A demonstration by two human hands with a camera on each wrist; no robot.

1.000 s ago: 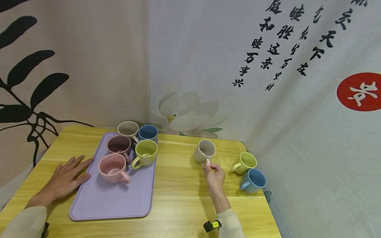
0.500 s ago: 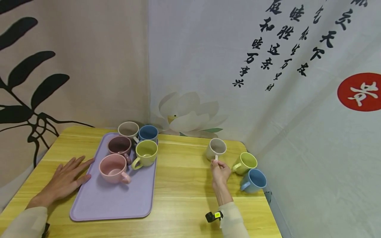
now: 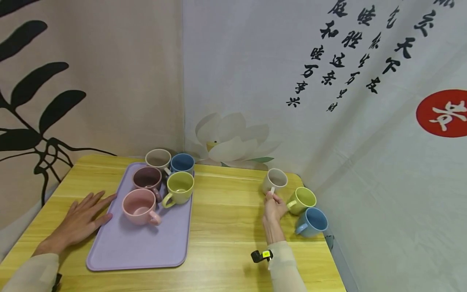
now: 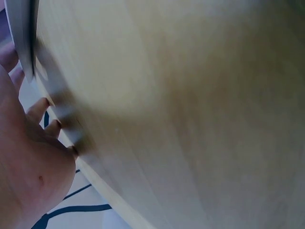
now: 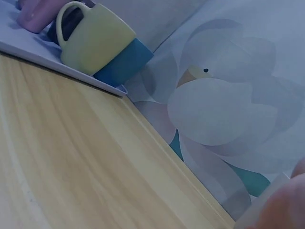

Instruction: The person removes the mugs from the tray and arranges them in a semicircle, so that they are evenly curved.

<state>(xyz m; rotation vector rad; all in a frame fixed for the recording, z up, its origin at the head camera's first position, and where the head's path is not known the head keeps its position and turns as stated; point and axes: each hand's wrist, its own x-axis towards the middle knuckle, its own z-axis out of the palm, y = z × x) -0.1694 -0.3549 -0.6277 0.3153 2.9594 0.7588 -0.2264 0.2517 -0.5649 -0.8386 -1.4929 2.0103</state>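
Note:
In the head view my right hand (image 3: 274,207) pinches the handle of a white mug (image 3: 275,181) near the table's back right. To the right of that hand stand a yellow-green mug (image 3: 302,200) and a blue mug (image 3: 312,222). My left hand (image 3: 78,221) lies flat with fingers spread, its fingertips at the left edge of a lilac tray (image 3: 138,251). In the right wrist view only a blurred bit of the right hand (image 5: 286,207) shows at the lower right corner. The left wrist view shows the left hand (image 4: 35,157) beside the tray's rim.
On the tray's back half cluster a pink mug (image 3: 138,207), a maroon mug (image 3: 146,178), a yellow mug (image 3: 179,188), a blue mug (image 3: 182,163) and a beige mug (image 3: 158,159). Printed cloth (image 3: 233,81) hangs behind the wooden table (image 3: 219,251) and along its right side.
My right hand has moved the white mug to the right, closer to the yellow-green mug. The left hand and the mugs on the tray have stayed in place.

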